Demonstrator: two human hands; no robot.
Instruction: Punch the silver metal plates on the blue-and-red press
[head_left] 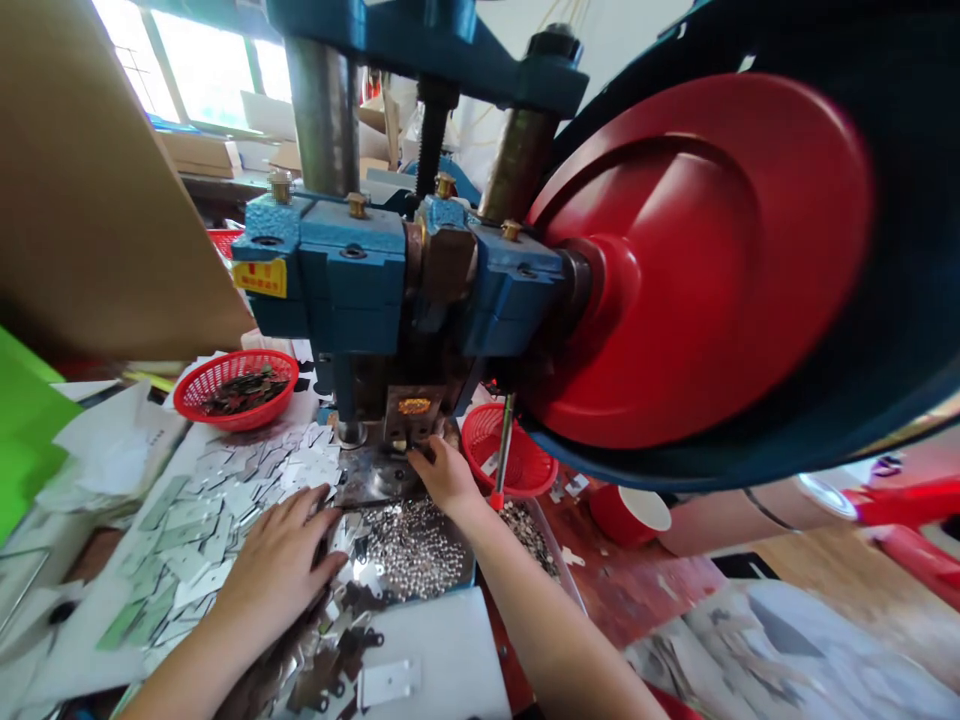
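Note:
A blue punch press (352, 260) stands in front of me. My right hand (448, 475) reaches to its die at the bottom, fingertips pinched together just under the punch block (412, 408). Whatever lies between those fingertips is too small and hidden to make out. Lower left, my left hand (289, 550) rests over flat metal plates (206, 530), its fingers stretched out and thumb apart. Between the two hands lies a heap of small shiny metal parts (416, 550). Dark metal pieces with rounded tabs (330, 660) are spread below my left hand.
A big red flywheel (720, 260) fills the upper right. Red baskets stand on either side, the left basket (232, 420) holding dark metal pieces, the right basket (536, 470) beside the press. A red-and-white cup (634, 515) sits on the right. Cardboard (97, 200) rises at upper left.

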